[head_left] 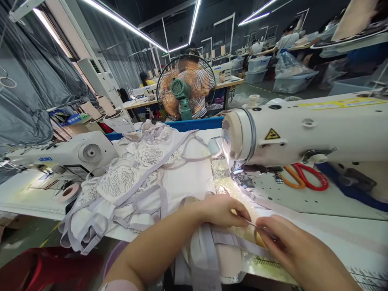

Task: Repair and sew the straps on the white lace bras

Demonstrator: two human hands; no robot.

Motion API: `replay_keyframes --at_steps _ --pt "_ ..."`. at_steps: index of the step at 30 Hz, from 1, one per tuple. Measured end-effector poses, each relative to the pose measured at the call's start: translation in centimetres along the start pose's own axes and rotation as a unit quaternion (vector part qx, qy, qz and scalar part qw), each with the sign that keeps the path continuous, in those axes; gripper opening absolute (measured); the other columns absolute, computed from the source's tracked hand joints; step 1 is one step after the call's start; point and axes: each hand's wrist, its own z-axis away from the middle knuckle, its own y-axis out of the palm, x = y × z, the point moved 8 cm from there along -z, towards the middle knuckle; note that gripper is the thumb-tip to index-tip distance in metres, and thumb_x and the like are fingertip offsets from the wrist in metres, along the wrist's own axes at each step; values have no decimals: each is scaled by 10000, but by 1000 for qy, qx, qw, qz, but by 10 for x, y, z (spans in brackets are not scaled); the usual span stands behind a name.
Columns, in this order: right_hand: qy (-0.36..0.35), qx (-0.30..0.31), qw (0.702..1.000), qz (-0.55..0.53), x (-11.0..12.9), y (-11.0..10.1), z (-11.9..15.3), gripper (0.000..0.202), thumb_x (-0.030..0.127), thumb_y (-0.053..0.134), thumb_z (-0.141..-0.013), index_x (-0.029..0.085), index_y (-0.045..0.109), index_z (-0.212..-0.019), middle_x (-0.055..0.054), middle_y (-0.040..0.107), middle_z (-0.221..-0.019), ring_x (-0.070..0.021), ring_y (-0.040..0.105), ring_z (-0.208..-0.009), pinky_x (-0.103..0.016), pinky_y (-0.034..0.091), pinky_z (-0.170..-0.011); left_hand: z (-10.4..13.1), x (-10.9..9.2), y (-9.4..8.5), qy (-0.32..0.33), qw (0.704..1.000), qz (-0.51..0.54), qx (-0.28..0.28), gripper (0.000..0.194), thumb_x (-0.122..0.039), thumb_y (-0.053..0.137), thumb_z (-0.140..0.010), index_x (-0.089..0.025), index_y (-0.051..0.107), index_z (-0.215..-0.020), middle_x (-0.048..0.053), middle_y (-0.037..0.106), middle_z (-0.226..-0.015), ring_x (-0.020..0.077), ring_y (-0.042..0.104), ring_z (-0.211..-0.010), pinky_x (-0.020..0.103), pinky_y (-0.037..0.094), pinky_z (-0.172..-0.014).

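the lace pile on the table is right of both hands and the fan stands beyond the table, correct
Wrong side: the head view shows the lace pile on the table left of the left hand and right hand; the fan stands beyond the table.

On my side of the sewing machine (pixel 287 127), my left hand (pixel 224 210) and right hand (pixel 292 240) are pinching, nearly meeting; my right fingers (pixel 268 223) are curling; my left forearm (pixel 163 238) is slanting.
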Motion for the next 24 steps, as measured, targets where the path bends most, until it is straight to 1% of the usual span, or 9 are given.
replay_keyframes --at_steps 2,4,7,8,10,13,18,22,24 --pt "-25 9 1000 7 4 1 2 175 310 397 -862 248 537 -779 12 543 -660 -109 497 -503 -216 367 -447 2 12 4 -41 996 79 8 82 -204 598 -747 -188 643 -814 -45 599 -586 103 585 -581 207 444 -641" --pt "-44 -18 999 7 5 -3 3 136 257 401 -863 240 529 -819 2 552 -708 -106 505 -537 -213 384 -474 6 20 12 -77 976 200 50 118 -210 579 -755 -172 617 -860 -59 540 -479 90 533 -453 214 447 -556" --pt "-76 -72 994 -12 11 -10 4 120 213 432 -848 233 551 -842 -13 571 -759 -101 527 -594 -204 412 -517 12 19 25 -100 918 361 129 214 -293 544 -796 -146 574 -948 -29 571 -484 104 549 -431 229 463 -510" --pt "-81 -88 993 -21 13 -12 4 126 207 441 -844 232 564 -835 -15 575 -761 -100 530 -604 -200 413 -520 13 19 28 -106 905 384 148 245 -330 527 -811 -141 566 -962 -19 578 -485 110 558 -433 226 461 -497" --pt "-77 -121 989 -37 15 -16 3 146 200 448 -842 232 589 -818 -17 577 -753 -100 528 -617 -200 409 -522 13 19 31 -117 897 395 162 264 -369 513 -823 -140 569 -941 -14 570 -462 108 554 -423 204 438 -464" --pt "-65 -146 986 -47 15 -16 2 154 195 460 -843 237 606 -816 -19 578 -751 -103 533 -637 -207 416 -537 12 21 28 -108 902 394 135 202 -344 592 -775 -146 580 -809 -29 544 -438 86 523 -400 177 405 -436" --pt "-66 -117 990 -48 11 -5 0 124 209 497 -830 256 595 -889 -26 568 -827 -110 568 -702 -194 444 -544 9 23 21 -81 910 398 84 164 -273 648 -716 -138 556 -728 -46 529 -429 64 494 -383 166 400 -434" --pt "36 -91 993 -69 -7 -7 5 181 328 469 -854 264 565 -993 -67 521 -1056 -98 558 -656 -209 460 -506 10 25 14 -102 921 373 39 67 -176 587 -742 -139 544 -706 -58 513 -402 58 474 -357 168 411 -433" --pt "78 -67 993 -52 -16 -12 11 265 404 483 -836 257 534 -1051 -80 528 -1098 -115 586 -671 -223 496 -527 11 25 14 -119 924 361 29 67 -145 559 -753 -142 537 -690 -60 510 -394 61 477 -352 169 412 -424"
